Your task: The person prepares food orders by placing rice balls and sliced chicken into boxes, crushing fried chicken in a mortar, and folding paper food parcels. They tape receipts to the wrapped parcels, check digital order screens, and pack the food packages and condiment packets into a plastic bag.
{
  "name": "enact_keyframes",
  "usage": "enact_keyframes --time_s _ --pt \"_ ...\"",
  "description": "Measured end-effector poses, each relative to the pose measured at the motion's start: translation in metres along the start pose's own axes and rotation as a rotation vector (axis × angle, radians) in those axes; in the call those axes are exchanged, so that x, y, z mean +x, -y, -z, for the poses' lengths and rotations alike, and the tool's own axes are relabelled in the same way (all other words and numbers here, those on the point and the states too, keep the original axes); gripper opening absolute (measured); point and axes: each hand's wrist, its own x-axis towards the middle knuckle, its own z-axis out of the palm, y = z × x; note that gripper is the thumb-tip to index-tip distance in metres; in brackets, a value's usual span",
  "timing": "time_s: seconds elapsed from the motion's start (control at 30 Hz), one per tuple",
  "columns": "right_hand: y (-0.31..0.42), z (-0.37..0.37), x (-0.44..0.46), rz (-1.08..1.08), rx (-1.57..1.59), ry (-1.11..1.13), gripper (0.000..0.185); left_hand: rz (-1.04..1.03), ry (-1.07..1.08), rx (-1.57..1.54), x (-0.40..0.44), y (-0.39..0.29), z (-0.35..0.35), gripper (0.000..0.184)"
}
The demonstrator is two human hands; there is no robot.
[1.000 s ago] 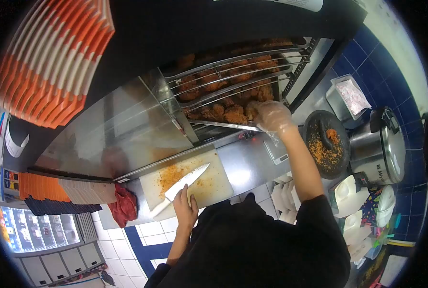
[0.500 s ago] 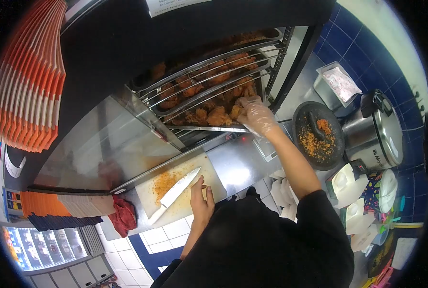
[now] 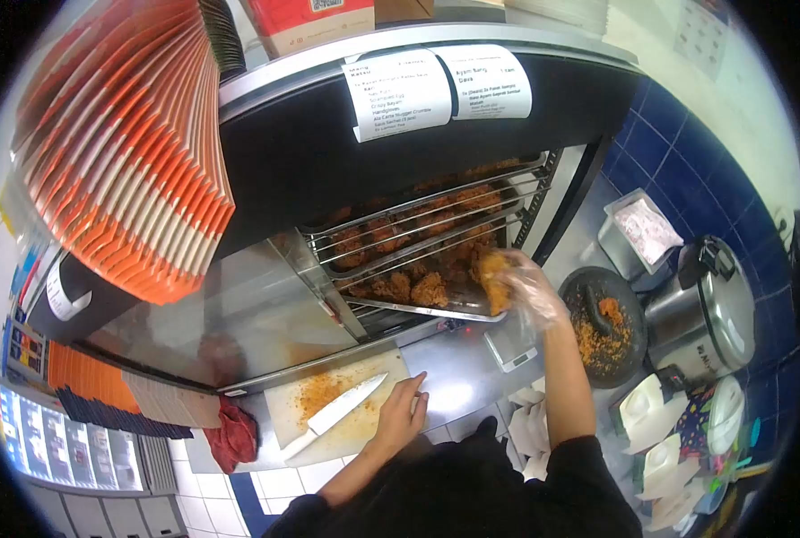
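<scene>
Kitchen, dark blue wall tiles (image 3: 691,170) at right, brushed-steel counter (image 3: 454,359) below a black-framed cabinet (image 3: 283,161). Right hand (image 3: 532,289), in clear plastic glove, pinches a golden-brown crumbed fried piece (image 3: 493,282) at the right front corner of a shallow metal tray (image 3: 472,315). Piece's long axis runs roughly top to bottom in view, lower end by the tray rim. Bare left hand (image 3: 401,415): fingers loosely bent, slightly apart, nothing seen in it, just beside the white rectangular cutting board (image 3: 279,412). White-handled knife (image 3: 337,412) lies on board, tip up-right. Two white paper slips (image 3: 400,94) on cabinet; legible: "Ayam Bang", "Handgloves". Grey stone mortar (image 3: 588,289) with orange crumbs (image 3: 593,345) right of glove.
</scene>
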Motion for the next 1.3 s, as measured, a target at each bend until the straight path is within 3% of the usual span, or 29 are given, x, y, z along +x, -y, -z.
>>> enact_keyframes --time_s 0.07,0.2,0.27,0.33,0.37,0.43,0.47,0.53,0.57,0.63,0.67,0.77,0.83,0.9,0.97,1.0,1.03,1.1,1.2,1.3 --pt "-0.019 0.039 -0.006 0.056 0.116 0.014 0.057 -0.026 -0.015 -0.006 0.01 -0.018 -0.015 0.039" --pt "-0.039 0.116 -0.075 0.15 0.235 -0.197 0.054 -0.018 0.155 -0.09 0.027 -0.046 -0.075 0.033" --pt "-0.055 0.167 -0.097 0.062 -0.084 -0.276 0.051 -0.05 0.267 -0.095 0.038 -0.062 -0.11 0.031" --pt "-0.148 0.256 -0.077 0.279 -0.556 -0.405 0.045 -0.082 0.269 -0.127 0.054 -0.08 -0.151 0.031" --pt "-0.147 0.263 -0.082 0.282 -0.566 -0.374 0.045 -0.133 0.31 -0.158 0.06 -0.088 -0.17 0.031" --pt "-0.145 0.27 -0.097 0.16 -1.25 -0.313 0.034 -0.175 0.33 -0.182 0.074 -0.11 -0.201 0.032" --pt "-0.154 0.285 -0.097 0.178 -1.259 -0.293 0.034 -0.245 0.366 -0.204 0.081 -0.119 -0.211 0.032" --pt "-0.157 0.304 -0.089 0.144 -0.769 -0.308 0.029 -0.198 0.38 -0.22 0.086 -0.138 -0.216 0.032" --pt "-0.152 0.319 -0.081 0.151 -0.779 -0.287 0.029 -0.147 0.429 -0.245 0.084 -0.144 -0.219 0.032" --pt "-0.106 0.312 -0.079 0.096 -1.26 -0.446 0.03 -0.139 0.385 -0.273 0.075 -0.143 -0.228 0.033" --pt "-0.106 0.315 -0.071 0.036 -1.331 -0.458 0.032 -0.08 0.383 -0.261 0.071 -0.143 -0.225 0.033" --pt "-0.137 0.347 -0.036 -0.134 -1.398 -0.378 0.04 -0.019 0.364 -0.237 0.06 -0.137 -0.212 0.032" --pt "-0.116 0.332 -0.026 -0.196 -1.401 -0.365 0.043 0.004 0.264 -0.278 0.055 -0.125 -0.209 0.032" --pt "-0.12 0.334 -0.02 -0.248 -1.303 -0.358 0.047 0.067 0.245 -0.25 0.06 -0.113 -0.21 0.03" --pt "-0.113 0.342 -0.016 -0.376 -0.981 -0.318 0.043 0.158 0.246 -0.252 0.07 -0.111 -0.213 0.032" --pt "-0.219 0.429 0.021 -0.126 -0.943 -0.315 0.054 0.127 0.189 -0.275 0.075 -0.113 -0.216 0.029" --pt "-0.173 0.404 -0.004 -0.142 -0.933 -0.321 0.05 0.125 0.196 -0.275 0.083 -0.115 -0.216 0.028" --pt "-0.149 0.402 -0.026 -0.273 -0.893 -0.427 0.047 0.141 0.212 -0.319 0.1 -0.126 -0.21 0.027" --pt "-0.187 0.437 -0.028 -0.148 -0.908 -0.526 0.042 0.224 0.269 -0.354 0.117 -0.122 -0.214 0.026" --pt "-0.149 0.41 -0.049 -0.312 -0.726 -0.552 0.04 0.244 0.331 -0.35 0.123 -0.105 -0.222 0.026"
